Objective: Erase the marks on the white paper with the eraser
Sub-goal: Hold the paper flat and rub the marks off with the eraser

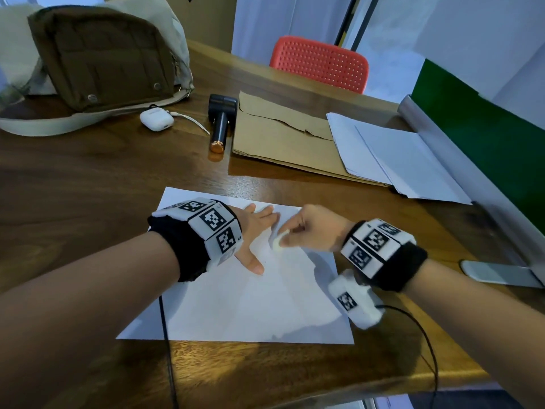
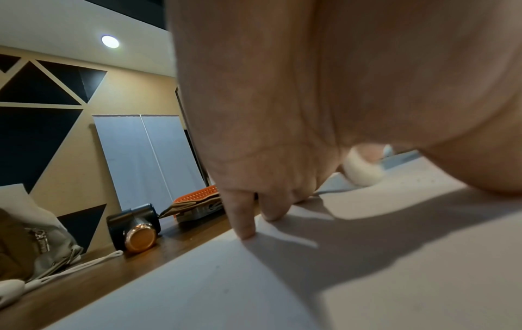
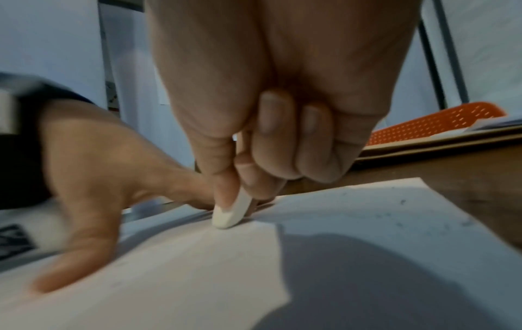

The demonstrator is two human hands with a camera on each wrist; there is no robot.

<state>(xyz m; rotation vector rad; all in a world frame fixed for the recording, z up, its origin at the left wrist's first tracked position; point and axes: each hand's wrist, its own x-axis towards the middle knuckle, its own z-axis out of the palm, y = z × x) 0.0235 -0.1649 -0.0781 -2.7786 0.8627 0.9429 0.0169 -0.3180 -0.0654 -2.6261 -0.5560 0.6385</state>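
Head view: white paper [image 1: 236, 296] on near counter [image 1: 88, 184]; left hand [image 1: 250, 231] flat, fingers spread wide; right hand [image 1: 312, 228] pinching eraser [image 1: 277, 242].
Left wrist: fingertips [image 2: 245, 230] pressing the paper's edge.
Right wrist: eraser [image 3: 230, 212] touching paper, thumb and forefinger gripping.

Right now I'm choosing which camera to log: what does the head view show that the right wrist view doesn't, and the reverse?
Only the head view shows the brown canvas bag, the white earbud case and the stack of loose white sheets.

Only the right wrist view shows the dark eraser crumbs scattered on the sheet.

Both show the right hand pinching the small white eraser against the white paper, the left hand lying flat on it, and the orange perforated chair.
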